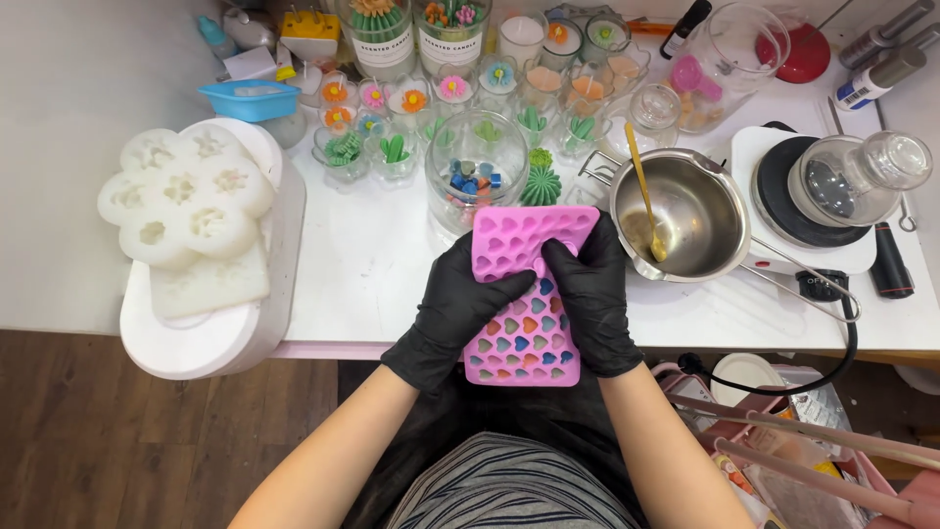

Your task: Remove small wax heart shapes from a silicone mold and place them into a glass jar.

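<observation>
While gripped by both gloved hands, a pink heart mould (529, 333) is bent.
It is clasped by the left hand (455, 309) and right hand (592, 299), just beside the steel pot (700, 220).

Bare white tabletop (362, 264) lies open between the white flower-shaped silicone mould (186, 201) at the left edge and the pink heart-cavity silicone mould (527, 294) at the front edge. Behind it, the clear glass bowl of coloured wax pieces (477, 162) and small candle glasses (392, 147) crowd the way (tightly packed). To the right, the steel melting pot (685, 211) blocks passage; only a narrow strip along the front edge stays free.
</observation>
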